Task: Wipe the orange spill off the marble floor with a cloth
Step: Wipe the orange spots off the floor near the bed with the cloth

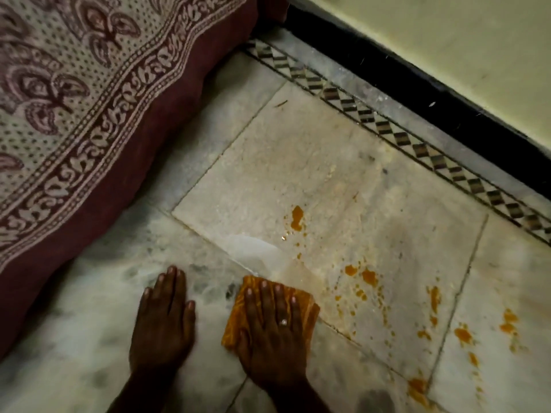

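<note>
— Right hand [272, 332] is laid flat with the fingers straight, pressing down on the orange cloth [308, 304]. It's not gripping it, just palm on top. There's a ring [282, 322] on one finger.
— ok and the other one?
— Left hand [162, 326] is spread flat too, resting on the marble floor [298, 162] just beside the cloth and holding nothing.
— where's the mess tho
— Orange spill [369, 277] is to the right of the cloth, with blobs and drips scattered over two tiles and one bigger blob farther up. A pale wet smear [256, 248] runs up-left from the cloth's top edge.
— anything else around?
— Patterned maroon bedspread [74, 99] on the left, plus a zigzag inlay strip [387, 129] and black skirting [417, 84] along the wall [447, 31].
</note>
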Tool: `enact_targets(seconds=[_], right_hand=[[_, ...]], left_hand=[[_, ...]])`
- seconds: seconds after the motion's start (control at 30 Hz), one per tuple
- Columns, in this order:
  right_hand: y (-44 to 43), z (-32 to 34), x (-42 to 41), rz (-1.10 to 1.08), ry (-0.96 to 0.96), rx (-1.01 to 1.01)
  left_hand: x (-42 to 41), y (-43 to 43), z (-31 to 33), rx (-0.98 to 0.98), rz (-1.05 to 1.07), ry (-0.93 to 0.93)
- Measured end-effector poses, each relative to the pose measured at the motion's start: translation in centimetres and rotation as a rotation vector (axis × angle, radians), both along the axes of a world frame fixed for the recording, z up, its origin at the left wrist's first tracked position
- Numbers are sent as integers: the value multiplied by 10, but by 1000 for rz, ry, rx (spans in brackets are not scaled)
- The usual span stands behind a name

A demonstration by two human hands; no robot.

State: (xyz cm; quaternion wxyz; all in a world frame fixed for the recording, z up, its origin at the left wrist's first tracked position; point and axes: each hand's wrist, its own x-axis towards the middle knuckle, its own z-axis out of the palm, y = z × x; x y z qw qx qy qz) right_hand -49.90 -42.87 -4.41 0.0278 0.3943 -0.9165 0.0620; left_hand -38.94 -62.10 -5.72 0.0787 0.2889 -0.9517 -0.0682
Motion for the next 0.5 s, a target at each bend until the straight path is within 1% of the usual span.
enact_targets(seconds=[0.13, 0.2, 0.3, 0.4, 0.47, 0.5], right_hand=[[-1, 2, -1, 23, 22, -29], [-2, 1, -2, 9, 30, -20], [-2, -1, -1, 22, -17, -9], [-1, 1, -3, 28, -65, -51], [10, -3, -6, 27, -84, -57], [21, -5, -9, -7, -81, -68]], left_hand=[[-2, 4, -1, -40, 4, -8], [-2, 1, 0, 4, 2, -6], [-1, -2, -2, 45, 16, -27], [-3, -5, 2, 129, 32, -60], [-4, -3, 0, 123, 29, -94], [-5, 1, 1, 133, 39, -107]])
